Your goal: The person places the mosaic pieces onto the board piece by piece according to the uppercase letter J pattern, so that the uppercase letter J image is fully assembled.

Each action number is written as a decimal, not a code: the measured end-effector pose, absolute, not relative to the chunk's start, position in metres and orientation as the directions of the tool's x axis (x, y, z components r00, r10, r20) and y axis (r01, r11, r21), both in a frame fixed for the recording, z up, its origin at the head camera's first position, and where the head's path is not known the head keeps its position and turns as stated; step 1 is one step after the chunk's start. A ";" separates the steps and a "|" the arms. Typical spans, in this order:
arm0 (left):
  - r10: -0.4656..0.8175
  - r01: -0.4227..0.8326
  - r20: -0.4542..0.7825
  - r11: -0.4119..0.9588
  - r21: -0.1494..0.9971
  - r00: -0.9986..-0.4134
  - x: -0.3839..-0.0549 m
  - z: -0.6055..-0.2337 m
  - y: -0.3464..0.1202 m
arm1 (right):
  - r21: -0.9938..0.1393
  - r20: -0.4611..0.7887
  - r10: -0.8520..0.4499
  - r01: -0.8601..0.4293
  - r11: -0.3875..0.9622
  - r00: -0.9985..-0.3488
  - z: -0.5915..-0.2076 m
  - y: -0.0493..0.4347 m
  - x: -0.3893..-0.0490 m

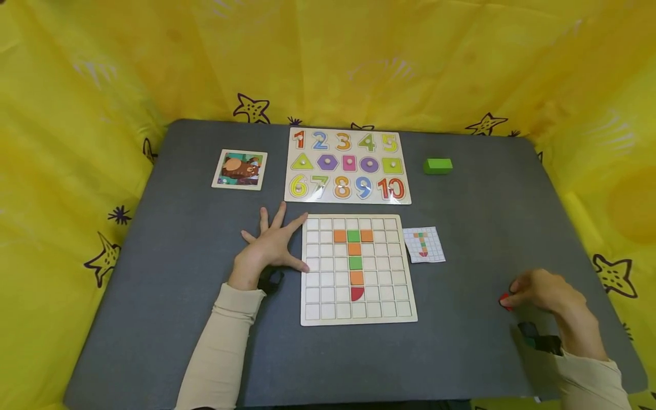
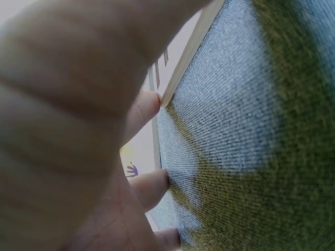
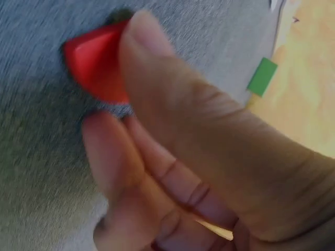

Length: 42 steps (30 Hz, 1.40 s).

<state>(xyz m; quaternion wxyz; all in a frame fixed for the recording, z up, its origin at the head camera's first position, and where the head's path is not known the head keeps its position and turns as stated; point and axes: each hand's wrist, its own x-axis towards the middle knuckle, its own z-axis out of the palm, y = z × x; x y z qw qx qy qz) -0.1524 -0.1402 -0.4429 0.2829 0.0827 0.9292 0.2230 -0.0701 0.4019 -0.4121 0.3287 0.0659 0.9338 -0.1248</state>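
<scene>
A square wooden grid board [image 1: 328, 313] lies mid-table, with orange and green square tiles and a red quarter-circle tile [image 1: 357, 294] set in it as a T-like figure. My left hand [image 1: 269, 245] is spread at its left side, with index finger and thumb touching the edge. In the left wrist view those fingers [image 2: 144, 112] reach the board's edge [image 2: 183, 60]. Far to the right, my right hand [image 1: 545, 293] holds another red quarter-circle piece [image 3: 97, 63] low at the table surface. Its thumb covers one side, and the curled index fingertip is close to the curved edge.
A printed pattern card [image 1: 433, 245] lies against the board's right edge. Behind are a number-and-shape peg puzzle [image 1: 348, 196], a bear picture puzzle [image 1: 239, 169] and a green block [image 1: 438, 166]. Yellow cloth [image 1: 328, 62] surrounds the grey table [image 1: 169, 256].
</scene>
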 end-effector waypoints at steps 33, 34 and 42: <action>0.268 0.025 -0.483 0.892 0.452 -0.833 -0.151 -0.440 -0.139 | -0.604 -0.124 -0.634 -0.449 0.659 -0.764 -0.413 0.203 -0.141; 0.268 0.023 -0.485 0.892 0.452 -0.832 -0.151 -0.439 -0.139 | -0.605 -0.142 -0.644 -0.449 0.657 -0.752 -0.413 0.196 -0.141; 0.271 0.021 -0.482 0.887 0.462 -0.833 -0.150 -0.439 -0.139 | -0.684 -0.242 -0.755 -0.445 0.579 -0.610 -0.409 0.148 -0.139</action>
